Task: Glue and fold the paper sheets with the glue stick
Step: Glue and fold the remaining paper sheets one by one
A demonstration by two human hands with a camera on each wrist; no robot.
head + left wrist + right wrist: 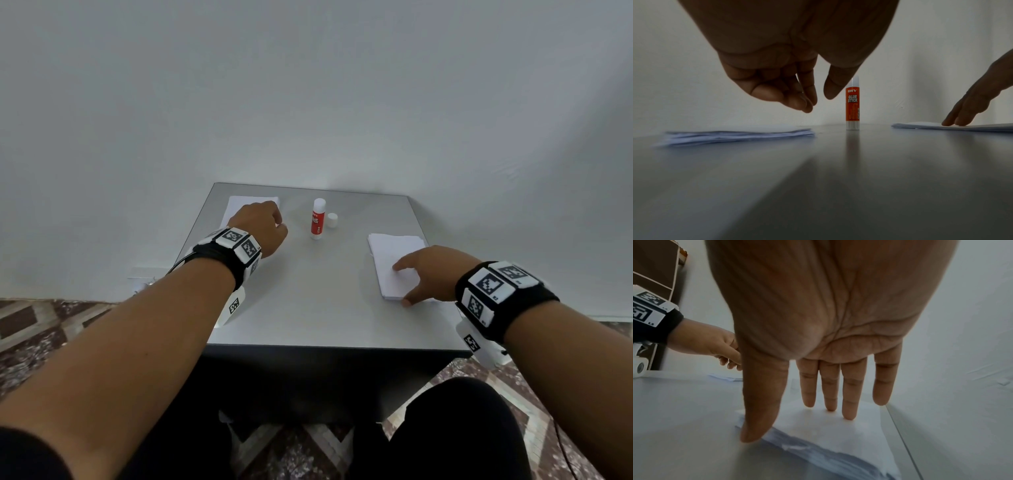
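A red and white glue stick stands upright at the table's far middle, with its white cap beside it on the right. One stack of white paper sheets lies far left, another stack on the right. My left hand hovers over the left stack, fingers loosely curled and holding nothing, left of the glue stick. My right hand lies flat on the right stack, fingers straight and the thumb at the stack's near-left edge.
The grey table is small and stands against a white wall. Its right edge runs close to the right stack, and its front edge is near my legs. Patterned floor shows on both sides.
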